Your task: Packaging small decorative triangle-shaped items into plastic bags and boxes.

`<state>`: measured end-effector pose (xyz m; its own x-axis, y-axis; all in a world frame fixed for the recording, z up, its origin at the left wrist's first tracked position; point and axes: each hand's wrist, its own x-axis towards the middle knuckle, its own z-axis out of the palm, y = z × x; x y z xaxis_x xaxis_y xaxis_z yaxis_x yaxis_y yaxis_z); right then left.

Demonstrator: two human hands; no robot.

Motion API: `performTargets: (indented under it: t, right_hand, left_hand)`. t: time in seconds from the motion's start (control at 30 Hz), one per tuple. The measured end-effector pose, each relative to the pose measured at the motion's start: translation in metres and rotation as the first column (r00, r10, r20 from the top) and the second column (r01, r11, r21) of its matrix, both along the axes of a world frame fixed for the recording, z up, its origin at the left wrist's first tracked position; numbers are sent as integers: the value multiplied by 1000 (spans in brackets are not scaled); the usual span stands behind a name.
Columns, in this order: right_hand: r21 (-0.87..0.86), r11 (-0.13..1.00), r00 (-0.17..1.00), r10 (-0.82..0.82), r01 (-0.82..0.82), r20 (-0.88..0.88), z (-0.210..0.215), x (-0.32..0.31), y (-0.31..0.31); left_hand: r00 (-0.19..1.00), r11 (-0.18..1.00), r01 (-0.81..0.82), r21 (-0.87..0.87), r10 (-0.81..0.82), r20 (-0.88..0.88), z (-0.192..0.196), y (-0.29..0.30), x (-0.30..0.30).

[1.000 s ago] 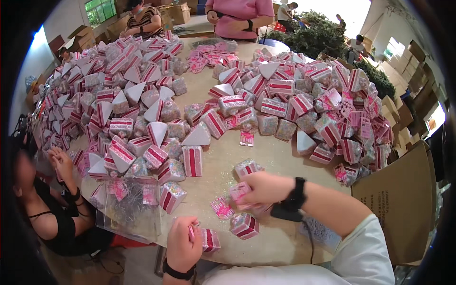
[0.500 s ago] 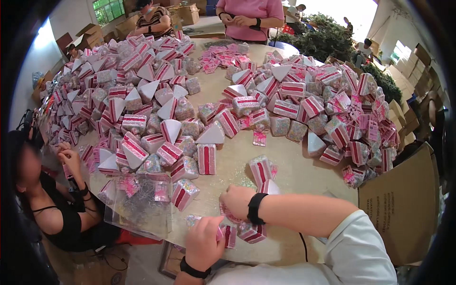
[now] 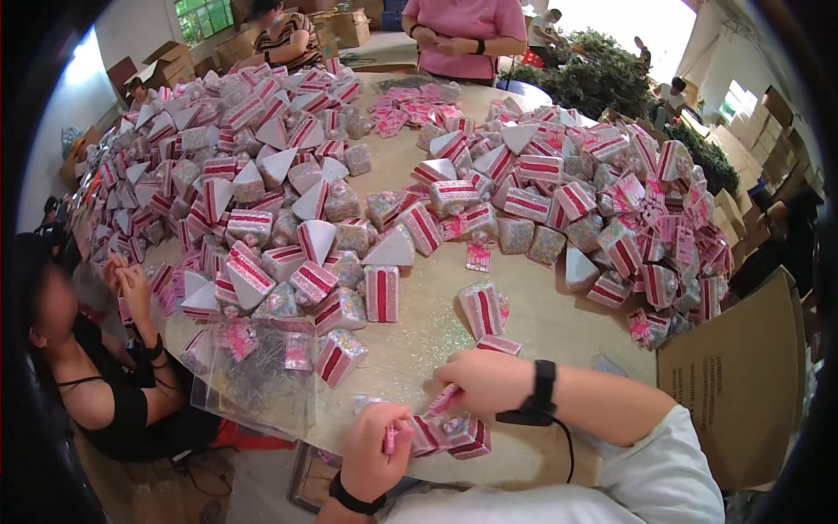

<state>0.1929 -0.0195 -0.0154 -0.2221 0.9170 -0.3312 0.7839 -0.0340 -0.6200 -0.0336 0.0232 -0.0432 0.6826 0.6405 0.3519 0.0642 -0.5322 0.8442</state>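
Note:
At the near edge of the table my left hand point(image 3: 374, 454) is closed with a small pink tag point(image 3: 390, 439) showing between its fingers. My right hand point(image 3: 491, 381), also closed, pinches pink tags point(image 3: 443, 400) just beyond it; how many is unclear. Directly below my right hand lie glittery cake-slice ornaments point(image 3: 470, 437), white and pink with red bands, partly covered by my hands. Past my right knuckles are another cake-slice ornament point(image 3: 481, 310) and one on its side point(image 3: 499, 345). Black bands circle both wrists, and a cable hangs from the right one.
Cake-slice ornaments heap up at left point(image 3: 249, 223) and right point(image 3: 602, 196). A clear plastic tray point(image 3: 262, 406) with silvery strands sits at the table's left edge, near a seated co-worker point(image 3: 105, 384). An open carton point(image 3: 733, 384) stands right. Two people work across the table.
My right hand has turned and shifted slightly right, raising pink tags off the table. A pink tag now shows in my left hand, which has barely moved.

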Motion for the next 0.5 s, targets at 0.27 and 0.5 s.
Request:
performTargets:
  t: [0.27,0.5]
  right_hand:
    - [403,910,931,64,93,-360,56,-10,-40]
    - [336,822,803,-221,459,-554,41,-3,-61]
  left_hand:
    - [903,613,430,-663,-289,318,23,0,31]
    - [866,734,475,-485,-487,111,15,-3,51]
